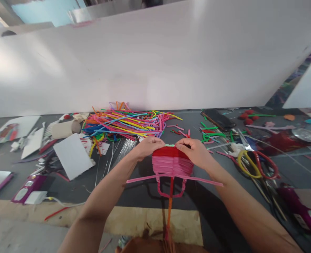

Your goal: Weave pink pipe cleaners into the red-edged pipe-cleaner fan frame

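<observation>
Between my hands is a piece made of pipe cleaners [171, 165], rows of pink with a red band and a light green strip along its far edge. My left hand [150, 146] pinches the far left corner near the green strip. At the far right corner, my right hand [191, 149] pinches the same edge with thumb and fingers. A long pink pipe cleaner [197, 179] lies crosswise at the near end, sticking out on both sides. Below it hangs a pink loop [159, 189], and a red-and-orange stem [169, 211] runs down toward me.
A heap of colourful pipe cleaners [124, 123] lies beyond my left hand. Green cut pieces [210, 134], scissors [258, 165] and a red can [287, 140] are to the right. White card [73, 156] and a cardboard roll [65, 129] lie left. A white panel [155, 63] stands behind.
</observation>
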The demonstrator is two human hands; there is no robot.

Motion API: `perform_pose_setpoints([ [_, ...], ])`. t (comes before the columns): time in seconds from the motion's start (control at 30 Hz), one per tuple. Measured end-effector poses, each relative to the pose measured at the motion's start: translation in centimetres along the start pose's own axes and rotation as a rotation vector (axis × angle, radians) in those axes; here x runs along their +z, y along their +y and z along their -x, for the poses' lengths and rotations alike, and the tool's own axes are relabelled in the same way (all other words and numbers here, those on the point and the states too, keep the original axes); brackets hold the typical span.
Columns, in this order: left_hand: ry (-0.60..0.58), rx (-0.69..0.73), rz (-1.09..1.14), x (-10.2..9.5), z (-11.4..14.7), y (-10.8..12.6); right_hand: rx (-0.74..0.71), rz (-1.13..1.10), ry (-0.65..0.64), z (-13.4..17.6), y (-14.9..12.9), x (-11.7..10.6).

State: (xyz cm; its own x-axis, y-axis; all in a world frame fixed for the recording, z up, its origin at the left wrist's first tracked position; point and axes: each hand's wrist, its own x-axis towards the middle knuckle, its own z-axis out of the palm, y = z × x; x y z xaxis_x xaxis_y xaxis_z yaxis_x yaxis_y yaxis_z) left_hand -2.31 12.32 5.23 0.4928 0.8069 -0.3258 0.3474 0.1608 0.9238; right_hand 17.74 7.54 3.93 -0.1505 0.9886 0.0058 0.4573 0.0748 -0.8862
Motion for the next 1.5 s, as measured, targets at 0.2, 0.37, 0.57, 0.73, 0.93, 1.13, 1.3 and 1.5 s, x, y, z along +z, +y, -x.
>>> perform_pose_setpoints([
  [0.2, -0.111, -0.092, 0.105, -0.3, -0.8, 0.1, 0.011, -0.043, 0.033, 0.0, -0.4, 0.2],
  [0.37, -0.088, -0.084, 0.076, -0.2, -1.1, 0.6, 0.011, -0.046, 0.052, 0.0, -0.2, 0.4],
  [0.57, -0.053, 0.117, -0.272, -0.2, -0.4, 0.9, 0.046, -0.045, 0.047, 0.0, 0.2, 0.4],
  [0.73, -0.003, 0.199, -0.390, 0.5, -0.4, 0.5, 0.035, -0.079, 0.021, -0.2, 0.3, 0.5],
  [0.93, 0.062, 0.124, -0.239, 0.1, 0.1, -0.3, 0.240, -0.573, -0.078, 2.5, 2.6, 0.2],
  [1.13, 0.108, 0.083, -0.110, 0.1, 1.3, -0.5, 0.356, -0.846, -0.154, 7.0, 4.5, 2.4],
  [1.3, 0.104, 0.061, 0.159, 0.1, 1.9, -1.0, 0.336, -0.905, -0.039, 7.4, 4.2, 4.1],
  [1.5, 0.065, -0.048, 0.600, 0.0, 4.3, -4.9, 0.296, -0.966, 0.074, 6.9, 4.1, 4.1],
])
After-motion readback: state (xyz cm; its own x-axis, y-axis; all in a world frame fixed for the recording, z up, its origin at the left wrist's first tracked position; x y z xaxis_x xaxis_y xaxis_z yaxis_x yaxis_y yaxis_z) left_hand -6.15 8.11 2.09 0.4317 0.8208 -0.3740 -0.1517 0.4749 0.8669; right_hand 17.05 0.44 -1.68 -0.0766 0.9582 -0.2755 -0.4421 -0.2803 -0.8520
